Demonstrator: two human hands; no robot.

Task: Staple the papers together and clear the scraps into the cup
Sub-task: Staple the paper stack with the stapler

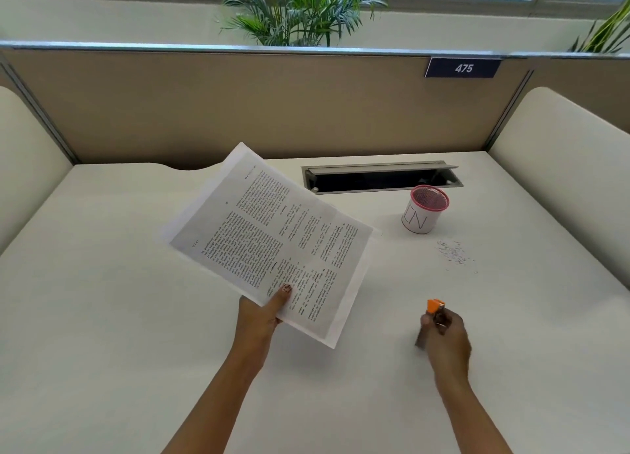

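My left hand pinches the near edge of the printed papers, thumb on top, and holds them tilted above the white desk. To the right, my right hand is closed around a small orange stapler, whose orange end sticks out above the fingers. A white cup with a pink mesh rim stands at the back right. A scatter of tiny paper scraps lies on the desk just in front of the cup and to its right.
A grey cable slot with its lid raised sits behind the cup. A beige partition with a "475" plate closes the back, and padded side walls flank the desk. A potted plant stands behind the partition.
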